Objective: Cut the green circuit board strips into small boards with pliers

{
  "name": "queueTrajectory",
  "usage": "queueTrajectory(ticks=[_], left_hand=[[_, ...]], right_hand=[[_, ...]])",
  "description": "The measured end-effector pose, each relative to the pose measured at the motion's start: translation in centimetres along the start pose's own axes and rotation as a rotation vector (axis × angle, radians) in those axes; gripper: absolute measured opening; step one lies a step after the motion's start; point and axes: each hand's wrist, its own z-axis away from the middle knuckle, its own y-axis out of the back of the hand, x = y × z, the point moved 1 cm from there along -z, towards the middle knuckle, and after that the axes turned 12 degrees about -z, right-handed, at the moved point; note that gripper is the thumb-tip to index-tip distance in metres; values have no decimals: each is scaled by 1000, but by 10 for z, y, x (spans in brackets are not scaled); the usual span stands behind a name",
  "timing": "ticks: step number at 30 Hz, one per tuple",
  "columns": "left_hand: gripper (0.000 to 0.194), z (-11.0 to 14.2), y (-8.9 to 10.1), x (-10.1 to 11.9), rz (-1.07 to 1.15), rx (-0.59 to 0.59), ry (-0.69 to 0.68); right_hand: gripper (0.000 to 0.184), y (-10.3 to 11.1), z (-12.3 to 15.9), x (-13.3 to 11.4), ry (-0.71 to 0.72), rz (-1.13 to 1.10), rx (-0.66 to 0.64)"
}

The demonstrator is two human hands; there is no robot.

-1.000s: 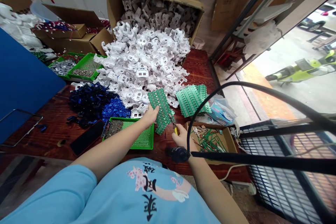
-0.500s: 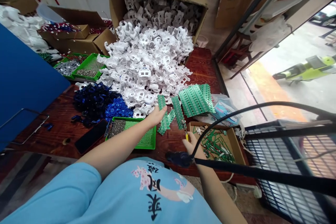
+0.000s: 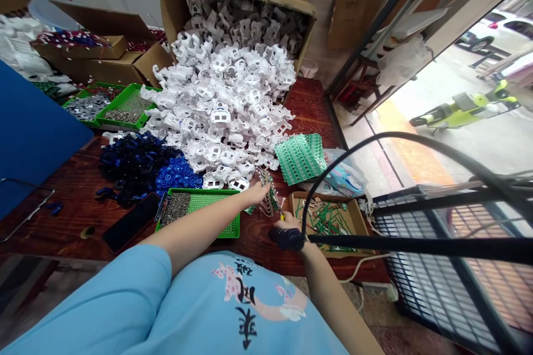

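Observation:
My left hand [image 3: 255, 195] is closed on a narrow green circuit board strip [image 3: 272, 197], which is tilted so that thin pale wires or leads show along it. Close by on the right, my right hand [image 3: 287, 224] grips a yellow-handled hand tool [image 3: 282, 216], probably pliers or cutters. Its jaws are at the strip's lower end; whether they touch it I cannot tell. Behind the hands lies a stack of green circuit board panels [image 3: 297, 161]. A green tray [image 3: 214, 211] with small metal parts sits under my left forearm.
White plastic housings [image 3: 225, 116] spill from a large carton [image 3: 166, 16]. Dark blue parts [image 3: 133, 161] and blue rings [image 3: 179, 173] lie left, near a phone [image 3: 129, 224]. A shallow cardboard box [image 3: 358, 216] holds green offcuts. A black cable [image 3: 375, 136] arches at right.
The strip near the tool has come up into my left hand and is turned, its leads showing. My right hand has moved closer to the left. The whole view has shifted slightly.

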Motion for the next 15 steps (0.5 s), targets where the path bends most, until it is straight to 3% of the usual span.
queueTrajectory(ticks=[3,6,11,15], left_hand=[[45,-1,0,1,-4,23,-7],[37,0,0,0,-8,50,15],[43,-3,0,-2,9,78,64],[36,-6,-7,-3,34,-74,100]], right_hand=[[45,0,14,-15,-51,440,145],[55,-3,30,-27,48,763,307],[52,-9,37,-22,235,965,390],[43,-14,32,-8,392,1007,468]])
